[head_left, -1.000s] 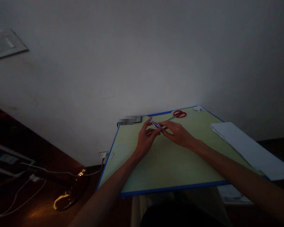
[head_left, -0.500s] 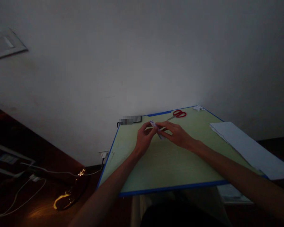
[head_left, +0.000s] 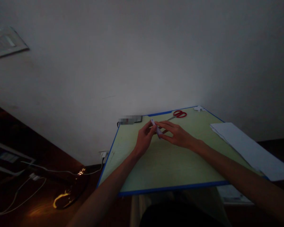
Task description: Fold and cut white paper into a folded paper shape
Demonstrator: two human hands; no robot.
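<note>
While both my hands meet over the table (head_left: 161,170), they pinch one small folded paper (head_left: 156,128) between them, just above the middle-back of the top. Left hand (head_left: 144,138) has fingers curled, thumb & fingertips closed on the paper's left end. Right hand (head_left: 177,134) grips the other end, fingers half stretched. Scissors (head_left: 178,114) lie behind, near the far edge; sheets (head_left: 248,148) at right, well apart.

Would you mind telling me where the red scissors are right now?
In the head view the red scissors lie on the green table near its far edge, just beyond the right hand, untouched.
</note>
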